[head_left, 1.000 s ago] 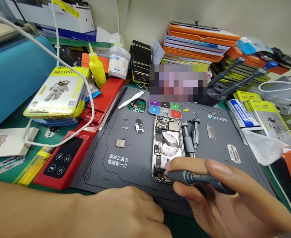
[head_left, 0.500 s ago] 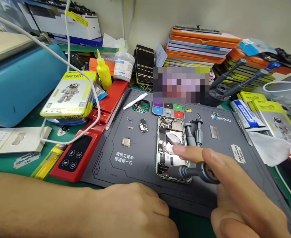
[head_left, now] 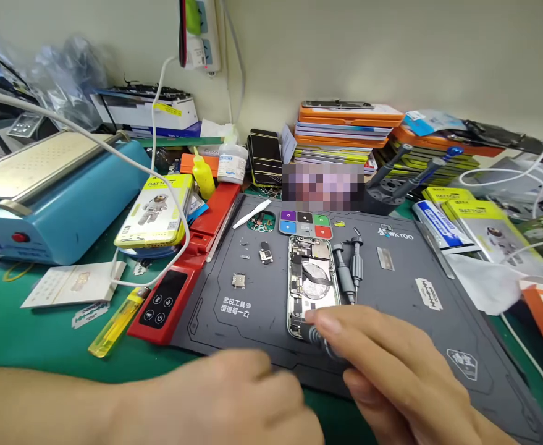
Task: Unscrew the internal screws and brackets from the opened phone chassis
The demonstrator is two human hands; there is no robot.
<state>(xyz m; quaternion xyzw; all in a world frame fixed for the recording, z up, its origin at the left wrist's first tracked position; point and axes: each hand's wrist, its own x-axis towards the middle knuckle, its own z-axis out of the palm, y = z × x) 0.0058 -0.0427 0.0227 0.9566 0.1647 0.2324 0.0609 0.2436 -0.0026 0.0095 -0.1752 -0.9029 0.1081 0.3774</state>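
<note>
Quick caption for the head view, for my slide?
Right hand holds a grey screwdriver at the bottom end of an opened phone on a dark repair mat; left hand rests nearby.

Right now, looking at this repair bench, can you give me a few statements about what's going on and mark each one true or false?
1. The right hand holds a grey screwdriver at the lower end of the opened phone. True.
2. The phone lies on a bare wooden board. False: it lies on a dark grey work mat.
3. The left hand grips the yellow lighter. False: the lighter lies apart on the green table cover, and the left hand holds nothing visible.
4. Two spare grey drivers lie just right of the phone. True.
5. A blue machine stands at the left. True.
</note>
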